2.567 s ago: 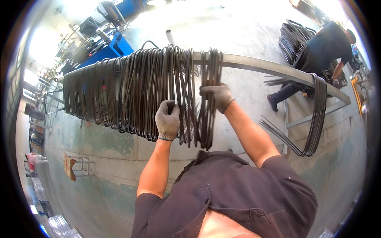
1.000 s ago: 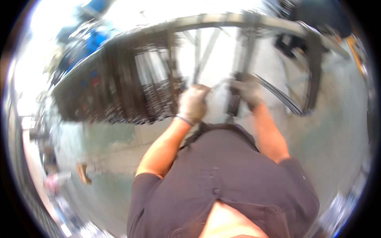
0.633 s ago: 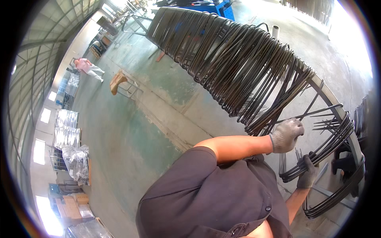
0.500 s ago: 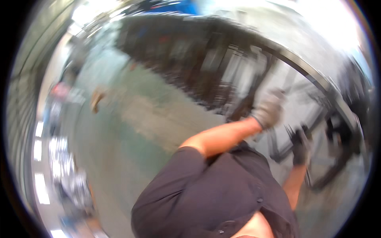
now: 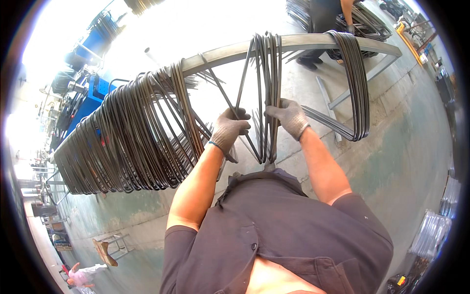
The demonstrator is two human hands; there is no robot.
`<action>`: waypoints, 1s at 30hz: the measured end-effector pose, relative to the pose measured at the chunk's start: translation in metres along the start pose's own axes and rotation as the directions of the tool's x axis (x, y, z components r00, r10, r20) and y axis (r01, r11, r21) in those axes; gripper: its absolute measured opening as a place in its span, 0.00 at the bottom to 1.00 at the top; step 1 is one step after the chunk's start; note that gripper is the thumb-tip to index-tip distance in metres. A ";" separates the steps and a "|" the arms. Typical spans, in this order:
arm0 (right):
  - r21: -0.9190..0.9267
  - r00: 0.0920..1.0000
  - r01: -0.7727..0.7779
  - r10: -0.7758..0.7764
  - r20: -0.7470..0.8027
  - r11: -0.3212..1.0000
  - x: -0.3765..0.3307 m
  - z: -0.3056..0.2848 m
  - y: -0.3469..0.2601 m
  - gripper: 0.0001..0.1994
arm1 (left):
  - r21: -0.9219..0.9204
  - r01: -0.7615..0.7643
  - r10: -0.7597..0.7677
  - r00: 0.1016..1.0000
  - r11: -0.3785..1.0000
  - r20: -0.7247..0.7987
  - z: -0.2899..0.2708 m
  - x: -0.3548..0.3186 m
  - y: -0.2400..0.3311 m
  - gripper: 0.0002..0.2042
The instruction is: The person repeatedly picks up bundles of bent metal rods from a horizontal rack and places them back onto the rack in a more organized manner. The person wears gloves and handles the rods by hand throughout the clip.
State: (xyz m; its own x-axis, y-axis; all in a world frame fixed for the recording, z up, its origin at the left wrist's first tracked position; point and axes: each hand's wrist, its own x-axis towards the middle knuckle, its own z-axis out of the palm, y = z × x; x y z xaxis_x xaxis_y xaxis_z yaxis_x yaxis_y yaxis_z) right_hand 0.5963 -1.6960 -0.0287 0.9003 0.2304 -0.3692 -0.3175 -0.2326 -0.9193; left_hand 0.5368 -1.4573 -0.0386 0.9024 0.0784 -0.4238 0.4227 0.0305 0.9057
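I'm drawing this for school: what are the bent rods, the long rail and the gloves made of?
The bent rods look like metal, probably steel: dark with shiny streaks. The long rail seems bare grey metal, from its dull sheen and crisp edges. The gloves look like greyish knitted fabric, with fine ribbing; the fibre I can't tell.

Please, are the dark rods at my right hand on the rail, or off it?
On: the dark rods loop over the metal rail and hang below it, with your right hand on them lower down.
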 end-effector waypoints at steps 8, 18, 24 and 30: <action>-0.037 0.999 0.017 -0.019 -0.034 0.999 -0.014 -0.006 0.007 0.18 | 0.281 -0.039 0.185 0.836 0.959 -0.516 -0.015 -0.006 -0.015 0.21; -0.266 0.991 -0.020 -0.015 -0.130 0.964 -0.055 -0.015 0.019 0.19 | 0.527 -0.539 0.684 0.720 0.657 -0.117 0.074 -0.020 0.012 0.23; -0.651 0.964 -0.099 -0.090 -0.250 0.753 -0.095 -0.012 0.066 0.16 | -0.037 0.042 -0.038 0.994 0.998 0.104 0.065 0.015 -0.023 0.28; -0.611 0.965 -0.097 -0.075 -0.251 0.786 -0.093 -0.017 0.065 0.13 | -0.229 0.244 -0.093 0.848 0.942 0.522 0.104 0.019 -0.043 0.15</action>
State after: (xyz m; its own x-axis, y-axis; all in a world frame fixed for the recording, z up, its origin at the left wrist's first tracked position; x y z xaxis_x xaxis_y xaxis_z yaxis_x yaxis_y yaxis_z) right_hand 0.4971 -1.7481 -0.0516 0.9675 0.0028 -0.2529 -0.1554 -0.7824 -0.6031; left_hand 0.5443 -1.5610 -0.0865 0.7697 -0.4565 -0.4463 0.5994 0.2760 0.7514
